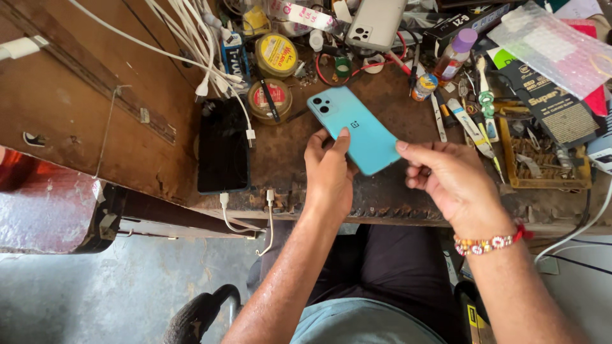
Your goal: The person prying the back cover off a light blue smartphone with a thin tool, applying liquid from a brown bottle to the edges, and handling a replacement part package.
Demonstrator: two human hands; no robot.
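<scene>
Both hands' grip pinches teal phone (357, 127) over desk (287, 153): left hand (328, 172) and right hand (446, 178) hide its near end.

Left arm: bare, reaching up from the lower middle of the view, forearm angled slightly rightward.
Left hand (328, 172): back toward me, fingers curled, thumb stretched upward; my grip is closed on the turquoise phone (357, 127) at its lower edge.
Right arm: bare, coming in from the lower right, bent inward toward the left hand.
Right wrist: a beaded bracelet (491, 242) circles it.
Right hand (449, 181): back toward me, thumb tip pinching the phone's right end, fingers folded beneath.
</scene>
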